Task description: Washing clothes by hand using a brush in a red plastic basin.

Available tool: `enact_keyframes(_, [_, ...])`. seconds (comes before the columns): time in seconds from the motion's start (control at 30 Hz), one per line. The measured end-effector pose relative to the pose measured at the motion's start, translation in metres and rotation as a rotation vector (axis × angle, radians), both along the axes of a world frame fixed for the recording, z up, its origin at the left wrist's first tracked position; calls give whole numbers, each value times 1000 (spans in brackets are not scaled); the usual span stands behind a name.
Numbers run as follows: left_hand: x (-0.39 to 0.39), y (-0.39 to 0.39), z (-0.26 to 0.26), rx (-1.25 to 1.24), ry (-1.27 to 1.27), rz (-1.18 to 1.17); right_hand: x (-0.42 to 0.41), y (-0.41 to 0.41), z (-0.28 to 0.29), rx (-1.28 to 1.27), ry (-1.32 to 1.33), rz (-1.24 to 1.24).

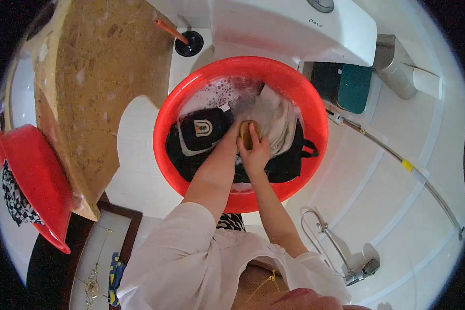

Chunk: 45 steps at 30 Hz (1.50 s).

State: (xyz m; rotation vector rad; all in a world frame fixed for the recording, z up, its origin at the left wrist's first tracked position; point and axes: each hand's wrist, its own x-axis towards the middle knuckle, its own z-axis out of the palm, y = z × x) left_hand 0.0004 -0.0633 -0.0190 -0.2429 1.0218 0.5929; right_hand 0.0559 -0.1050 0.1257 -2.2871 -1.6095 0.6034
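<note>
A black fabric bag with a stitched emblem patch and a grey section lies in a red plastic basin of soapy water. My right hand grips a wooden-backed scrubbing brush, held over the light grey cloth in the basin. One finger lies along the brush's back. Beside the brush, my left hand reaches in at the grey cloth; its fingers are hidden or blurred. A black strap loop sticks out at the basin's right. Suds cover the far side.
A white toilet cistern stands beyond the basin. A brown stone counter lies left, with another red basin holding patterned cloth. An orange-handled toilet brush, a metal rail and a shower fitting are nearby.
</note>
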Motion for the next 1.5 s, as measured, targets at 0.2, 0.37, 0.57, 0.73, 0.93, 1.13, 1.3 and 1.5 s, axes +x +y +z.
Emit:
enact_keyframes(0.2, [7,7,-2,21,-6,-8,19,66,-31,-22,-101,-79])
enact_keyframes(0.37, [6,2,-2,2,7,-1,14,19,-10,29,-38,-19])
enact_keyframes(0.57, [4,-8,-4,-14,35,26,12,20,-14,73,-27,11])
enact_keyframes(0.73, [10,-1,-12,-8,45,40,28,71,-34,-22,-165,-62])
enact_keyframes(0.93, [-5,-4,-17,225,-65,-159,34,3,9,-95,-36,128])
enact_keyframes(1.13, [6,7,-3,-8,74,-119,79,-35,40,-96,-68,156])
enact_keyframes(1.3, [-7,9,1,36,-36,-99,88,-31,60,-169,-46,-68])
enact_keyframes(1.5, [8,24,30,-91,-27,-163,70,-40,57,46,-44,-61])
